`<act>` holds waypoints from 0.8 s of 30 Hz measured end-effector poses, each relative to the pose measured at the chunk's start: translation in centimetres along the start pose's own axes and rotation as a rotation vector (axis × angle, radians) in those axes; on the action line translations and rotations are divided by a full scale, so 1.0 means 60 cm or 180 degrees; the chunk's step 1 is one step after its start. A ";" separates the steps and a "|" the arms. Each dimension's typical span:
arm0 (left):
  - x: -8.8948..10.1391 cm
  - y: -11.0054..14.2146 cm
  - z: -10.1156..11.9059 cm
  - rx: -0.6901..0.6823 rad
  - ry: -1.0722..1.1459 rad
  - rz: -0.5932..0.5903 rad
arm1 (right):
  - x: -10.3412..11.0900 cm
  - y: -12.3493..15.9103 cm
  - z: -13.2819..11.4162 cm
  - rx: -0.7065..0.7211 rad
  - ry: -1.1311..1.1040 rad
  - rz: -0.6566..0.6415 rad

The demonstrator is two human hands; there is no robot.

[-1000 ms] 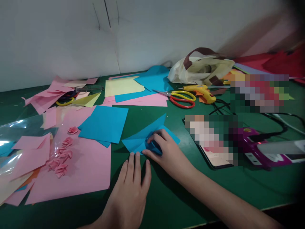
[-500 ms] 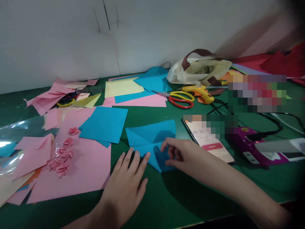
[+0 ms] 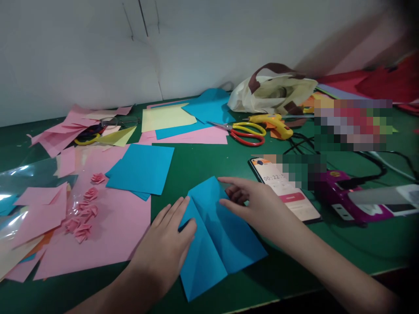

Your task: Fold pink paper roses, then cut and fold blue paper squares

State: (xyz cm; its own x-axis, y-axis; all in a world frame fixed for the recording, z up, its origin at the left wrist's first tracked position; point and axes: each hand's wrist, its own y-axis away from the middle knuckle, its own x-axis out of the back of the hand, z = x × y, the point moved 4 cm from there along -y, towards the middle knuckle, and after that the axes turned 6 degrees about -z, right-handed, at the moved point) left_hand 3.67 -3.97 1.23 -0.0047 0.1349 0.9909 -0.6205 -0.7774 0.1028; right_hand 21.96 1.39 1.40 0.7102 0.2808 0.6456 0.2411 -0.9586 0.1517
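A blue sheet of paper [image 3: 214,231] lies on the green table with a crease running lengthwise down its middle and its halves slightly raised. My left hand [image 3: 163,246] rests along the sheet's left edge, its fingers stretched out and the thumb over the paper. At the upper right edge, my right hand [image 3: 244,196] has its index finger and thumb apart at the paper, while the other fingers curl in. Whether that hand pinches the edge is not plain. Blue squares of paper [image 3: 142,168] lie stacked to the left, over a pink sheet [image 3: 121,235].
Several folded pink paper roses [image 3: 87,211] sit on the pink sheet. A phone [image 3: 299,203] and a purple power strip [image 3: 343,196] are at the right. Behind lie scissors [image 3: 248,134], a yellow glue gun [image 3: 278,125] and a cloth bag [image 3: 242,100]. Cables trail at the right.
The blue sheet has turned and come nearer to me, its crease now running toward me. My left hand has shifted slightly left, and my right hand is at the sheet's top edge.
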 end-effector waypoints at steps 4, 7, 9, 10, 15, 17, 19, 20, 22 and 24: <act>-0.001 -0.002 -0.002 0.0011 -0.0058 -0.0091 | -0.008 -0.005 0.003 0.0244 0.0046 -0.0062; -0.003 -0.004 -0.005 0.0055 -0.0197 -0.0193 | -0.010 -0.008 0.004 0.0494 0.0084 -0.0088; -0.004 -0.005 -0.006 0.0037 -0.0297 -0.0197 | -0.010 -0.010 0.005 0.0790 0.0195 -0.0096; -0.004 -0.006 -0.006 0.0019 -0.0338 -0.0171 | -0.011 -0.010 0.005 0.0999 0.0272 -0.0118; -0.009 -0.004 -0.008 -0.0107 -0.0388 0.0094 | -0.021 0.001 0.001 0.2122 0.0975 -0.0185; -0.012 -0.004 -0.010 -0.0145 -0.0398 0.0112 | -0.023 0.009 -0.007 0.2417 0.1271 -0.0061; -0.014 -0.005 -0.011 -0.0165 -0.0422 0.0055 | -0.024 0.017 -0.019 0.2682 0.1388 0.0057; -0.014 -0.006 -0.012 -0.0178 -0.0428 0.0020 | -0.024 0.020 -0.024 0.2829 0.1388 0.0074; -0.013 -0.007 -0.012 -0.0201 -0.0419 -0.0061 | -0.025 0.025 -0.031 0.3089 0.1330 0.0013; -0.011 -0.009 -0.012 -0.0223 -0.0390 -0.0113 | -0.027 0.026 -0.031 0.3206 0.1275 -0.0105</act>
State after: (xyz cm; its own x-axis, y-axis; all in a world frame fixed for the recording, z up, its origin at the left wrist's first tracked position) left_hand 3.44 -3.21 0.48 0.1113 0.0823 0.9904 -0.6718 -0.7282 0.1360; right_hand 19.97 -0.63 2.00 0.4697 0.0945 0.8778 0.8183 -0.4198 -0.3926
